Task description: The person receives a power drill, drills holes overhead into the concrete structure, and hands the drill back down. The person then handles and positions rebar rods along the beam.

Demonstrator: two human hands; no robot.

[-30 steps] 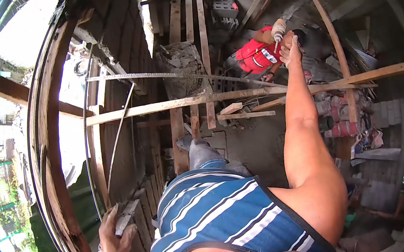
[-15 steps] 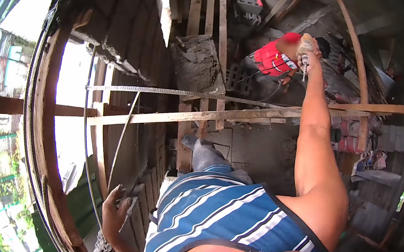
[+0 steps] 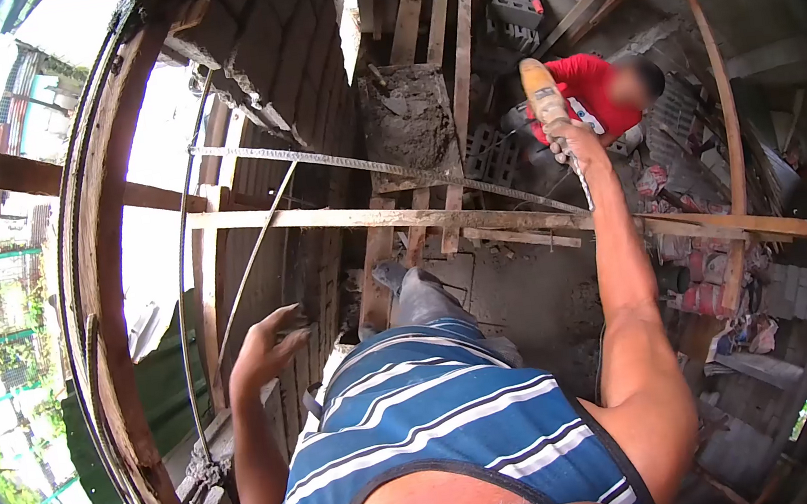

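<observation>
A yellow and grey power drill (image 3: pixel 543 92) with a long bit hangs over the wooden beam in my right hand (image 3: pixel 578 145), my fingers wrapped round its front part. Beyond it a person in a red shirt (image 3: pixel 596 92) is below, no longer touching the drill as far as I can see. My left hand (image 3: pixel 276 346) is raised beside the block wall at the left, fingers apart and holding nothing. It is near a thin slanting rod (image 3: pixel 245 287).
A long wooden beam (image 3: pixel 369 218) and a ribbed steel bar (image 3: pixel 363 164) cross in front of me. Upright timber (image 3: pixel 119 277) with bars stands left. A mortar-covered board (image 3: pixel 408 120) lies beyond, near hollow blocks (image 3: pixel 516 6). Sacks (image 3: pixel 704 280) lie at the right.
The drill has passed from the person in red to my right hand, which has drawn back toward me. My left hand has risen and moved right, away from the wall edge.
</observation>
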